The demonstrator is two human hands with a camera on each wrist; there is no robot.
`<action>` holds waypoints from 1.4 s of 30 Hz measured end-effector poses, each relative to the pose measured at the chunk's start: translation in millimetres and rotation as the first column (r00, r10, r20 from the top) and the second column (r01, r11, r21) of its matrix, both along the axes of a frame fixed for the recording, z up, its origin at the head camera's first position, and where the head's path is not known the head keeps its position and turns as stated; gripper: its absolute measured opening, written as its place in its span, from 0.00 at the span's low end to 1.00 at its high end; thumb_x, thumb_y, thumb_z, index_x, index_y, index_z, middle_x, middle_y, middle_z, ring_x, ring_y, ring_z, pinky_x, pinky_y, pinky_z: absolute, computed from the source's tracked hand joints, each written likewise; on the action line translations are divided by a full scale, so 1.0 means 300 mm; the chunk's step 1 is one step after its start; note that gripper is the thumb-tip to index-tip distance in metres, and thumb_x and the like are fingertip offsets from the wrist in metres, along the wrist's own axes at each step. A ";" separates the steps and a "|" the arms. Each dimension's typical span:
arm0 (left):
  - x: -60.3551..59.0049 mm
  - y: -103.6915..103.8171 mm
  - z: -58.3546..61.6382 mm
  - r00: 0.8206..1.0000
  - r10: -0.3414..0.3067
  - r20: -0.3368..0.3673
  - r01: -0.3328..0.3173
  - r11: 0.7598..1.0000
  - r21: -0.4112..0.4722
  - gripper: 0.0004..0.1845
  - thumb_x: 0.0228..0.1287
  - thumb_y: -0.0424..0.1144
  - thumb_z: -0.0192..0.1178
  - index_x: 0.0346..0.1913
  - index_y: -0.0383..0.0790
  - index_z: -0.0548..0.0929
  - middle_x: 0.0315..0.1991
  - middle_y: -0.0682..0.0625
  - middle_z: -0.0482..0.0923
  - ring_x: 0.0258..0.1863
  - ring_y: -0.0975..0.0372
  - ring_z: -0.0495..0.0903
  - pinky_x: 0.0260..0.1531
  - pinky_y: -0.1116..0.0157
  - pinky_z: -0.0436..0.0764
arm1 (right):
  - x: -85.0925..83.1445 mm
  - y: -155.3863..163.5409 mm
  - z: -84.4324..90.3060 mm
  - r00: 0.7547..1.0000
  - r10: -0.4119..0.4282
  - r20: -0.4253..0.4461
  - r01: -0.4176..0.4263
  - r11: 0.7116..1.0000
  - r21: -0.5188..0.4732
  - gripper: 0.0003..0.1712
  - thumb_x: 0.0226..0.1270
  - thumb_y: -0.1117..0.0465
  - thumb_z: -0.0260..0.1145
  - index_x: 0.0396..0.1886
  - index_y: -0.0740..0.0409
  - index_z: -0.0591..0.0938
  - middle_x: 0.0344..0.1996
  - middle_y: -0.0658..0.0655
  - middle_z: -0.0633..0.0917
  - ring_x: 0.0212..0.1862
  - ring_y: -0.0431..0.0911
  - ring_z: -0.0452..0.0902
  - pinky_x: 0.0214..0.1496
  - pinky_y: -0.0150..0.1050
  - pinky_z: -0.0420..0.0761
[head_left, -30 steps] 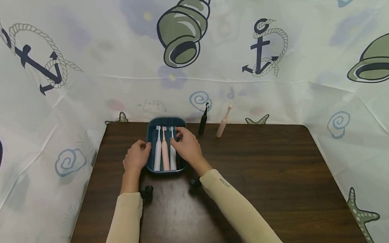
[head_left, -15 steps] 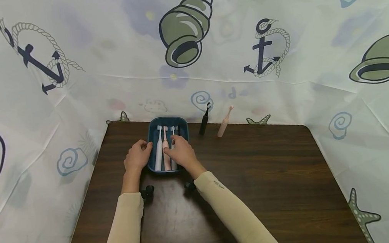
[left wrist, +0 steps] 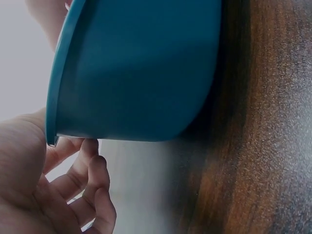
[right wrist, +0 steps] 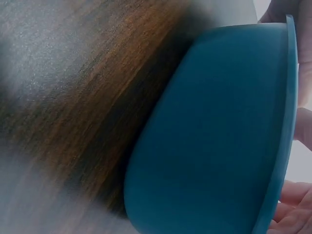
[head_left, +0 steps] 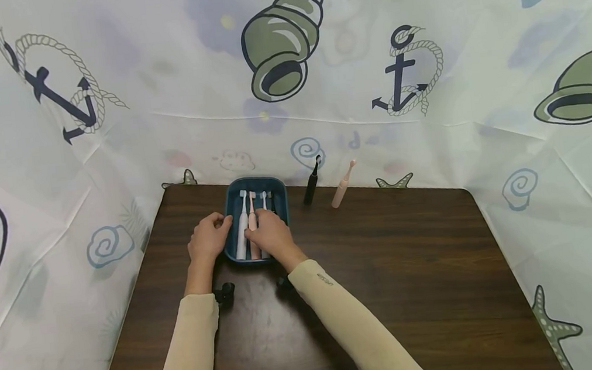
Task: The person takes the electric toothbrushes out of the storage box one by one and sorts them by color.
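Observation:
A dark blue plastic bin (head_left: pixel 255 183) lies near the table's back edge, holding several electric toothbrushes side by side. From the left they are a white toothbrush (head_left: pixel 241 242), a pink toothbrush (head_left: pixel 255 250), another white toothbrush (head_left: pixel 263 196) and a dark one (head_left: pixel 270 197), partly covered. My left hand (head_left: pixel 209 235) grips the bin's left rim, thumb over the edge; in the left wrist view its curled fingers touch the outer wall. My right hand (head_left: pixel 272 233) is inside the bin's outline, over the right-hand toothbrushes, thumb by the pink one. I cannot tell whether it holds one.
Behind the bin to its right, a black electric toothbrush (head_left: pixel 311 188) and a pink electric toothbrush (head_left: pixel 341 190) stand upright on the dark wooden table (head_left: pixel 414 268). A white sheet (head_left: pixel 203 87) printed with shells and anchors hangs around the table's back and sides.
My right hand has moved left and slightly down from the bin's right side, over the toothbrushes, uncovering the dark toothbrush's head. My left hand has stayed on the rim.

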State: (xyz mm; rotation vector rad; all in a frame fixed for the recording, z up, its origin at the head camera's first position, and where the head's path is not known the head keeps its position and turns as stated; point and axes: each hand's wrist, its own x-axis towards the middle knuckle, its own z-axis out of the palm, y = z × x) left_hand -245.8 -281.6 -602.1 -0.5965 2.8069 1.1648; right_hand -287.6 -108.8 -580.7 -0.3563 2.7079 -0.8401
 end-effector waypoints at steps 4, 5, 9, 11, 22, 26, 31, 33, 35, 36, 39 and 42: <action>-0.001 -0.004 -0.002 1.000 0.003 -0.009 -0.002 1.000 0.002 0.28 0.83 0.63 0.50 0.66 0.46 0.82 0.55 0.41 0.85 0.44 0.45 0.84 0.46 0.41 0.78 | -0.010 -0.015 -0.003 1.000 0.021 -0.009 -0.021 0.999 0.034 0.25 0.75 0.46 0.71 0.62 0.55 0.84 0.46 0.51 0.87 0.39 0.45 0.83 0.41 0.45 0.84; -0.001 -0.005 -0.003 1.000 0.004 -0.010 -0.004 1.000 0.003 0.28 0.83 0.63 0.50 0.66 0.46 0.82 0.55 0.41 0.86 0.44 0.45 0.84 0.46 0.41 0.78 | -0.013 -0.018 -0.003 1.000 0.023 -0.008 -0.022 0.999 0.044 0.24 0.75 0.45 0.71 0.60 0.55 0.84 0.43 0.51 0.86 0.37 0.45 0.81 0.39 0.44 0.83; -0.002 -0.003 -0.009 1.000 0.012 -0.018 -0.012 1.000 0.008 0.27 0.83 0.63 0.51 0.64 0.46 0.83 0.51 0.43 0.86 0.42 0.46 0.83 0.43 0.44 0.77 | -0.020 -0.031 -0.003 1.000 0.023 -0.013 -0.021 0.996 0.089 0.21 0.74 0.45 0.73 0.54 0.55 0.84 0.38 0.51 0.84 0.34 0.45 0.80 0.35 0.43 0.82; -0.002 0.000 -0.012 1.000 0.017 -0.021 -0.017 1.000 0.012 0.27 0.83 0.63 0.51 0.64 0.47 0.83 0.50 0.44 0.85 0.41 0.47 0.82 0.43 0.45 0.77 | -0.023 -0.037 -0.003 1.000 0.021 -0.022 -0.018 0.993 0.115 0.20 0.74 0.45 0.73 0.52 0.55 0.84 0.38 0.51 0.84 0.34 0.46 0.80 0.35 0.44 0.81; -0.003 0.003 -0.012 0.998 0.044 -0.044 -0.042 0.999 0.025 0.25 0.82 0.63 0.53 0.61 0.49 0.85 0.44 0.46 0.85 0.36 0.50 0.81 0.38 0.50 0.74 | -0.047 -0.064 0.011 1.000 0.016 0.013 -0.018 0.982 0.188 0.14 0.76 0.48 0.71 0.37 0.53 0.84 0.34 0.52 0.82 0.28 0.47 0.80 0.29 0.42 0.78; 0.000 -0.004 -0.009 0.998 0.033 -0.046 -0.032 0.999 0.028 0.26 0.81 0.64 0.54 0.62 0.48 0.86 0.48 0.44 0.87 0.39 0.48 0.83 0.39 0.47 0.77 | -0.049 -0.077 0.009 0.999 0.042 0.013 -0.044 0.969 0.241 0.14 0.76 0.47 0.71 0.39 0.52 0.82 0.34 0.51 0.82 0.29 0.46 0.79 0.31 0.42 0.78; 0.003 -0.008 0.000 0.999 0.030 -0.040 -0.029 0.999 0.035 0.28 0.81 0.64 0.54 0.63 0.47 0.86 0.51 0.43 0.88 0.41 0.47 0.84 0.41 0.45 0.78 | -0.045 -0.089 0.011 0.997 0.077 -0.011 -0.071 0.961 0.268 0.12 0.78 0.49 0.70 0.41 0.53 0.84 0.34 0.52 0.84 0.29 0.46 0.80 0.32 0.43 0.80; 0.003 -0.007 0.001 0.999 0.033 -0.036 -0.032 0.999 0.037 0.28 0.80 0.65 0.54 0.63 0.48 0.86 0.51 0.43 0.88 0.42 0.47 0.84 0.42 0.45 0.79 | -0.044 -0.093 0.010 0.996 0.083 -0.030 -0.072 0.957 0.282 0.13 0.78 0.50 0.70 0.48 0.54 0.85 0.36 0.53 0.85 0.31 0.47 0.82 0.34 0.44 0.82; 0.001 -0.007 0.000 0.999 0.036 -0.034 -0.035 0.999 0.041 0.28 0.80 0.65 0.54 0.63 0.48 0.87 0.51 0.43 0.88 0.43 0.46 0.85 0.43 0.44 0.79 | -0.042 -0.098 0.010 0.995 0.085 -0.044 -0.068 0.950 0.303 0.17 0.78 0.50 0.69 0.55 0.55 0.84 0.40 0.53 0.87 0.35 0.47 0.84 0.37 0.44 0.85; 0.000 -0.008 -0.001 0.999 0.039 -0.033 -0.038 0.998 0.043 0.28 0.80 0.65 0.55 0.63 0.48 0.87 0.52 0.43 0.89 0.44 0.46 0.85 0.44 0.43 0.79 | -0.042 -0.100 0.009 0.995 0.084 -0.048 -0.065 0.947 0.313 0.19 0.78 0.50 0.69 0.59 0.55 0.83 0.42 0.53 0.87 0.37 0.47 0.85 0.39 0.45 0.86; -0.002 -0.011 -0.004 0.999 0.043 -0.033 -0.042 0.998 0.050 0.29 0.80 0.65 0.55 0.64 0.47 0.87 0.54 0.42 0.88 0.46 0.45 0.85 0.47 0.41 0.79 | -0.042 -0.107 0.007 0.995 0.082 -0.053 -0.060 0.941 0.332 0.20 0.79 0.50 0.68 0.62 0.55 0.82 0.45 0.54 0.88 0.41 0.48 0.87 0.44 0.46 0.88; -0.003 -0.014 -0.003 0.999 0.045 -0.030 -0.043 0.998 0.052 0.29 0.80 0.65 0.55 0.65 0.46 0.86 0.56 0.41 0.88 0.49 0.44 0.85 0.49 0.40 0.78 | -0.045 -0.113 0.004 0.995 0.087 -0.052 -0.063 0.933 0.353 0.19 0.80 0.51 0.66 0.62 0.55 0.82 0.46 0.54 0.89 0.42 0.48 0.88 0.46 0.46 0.88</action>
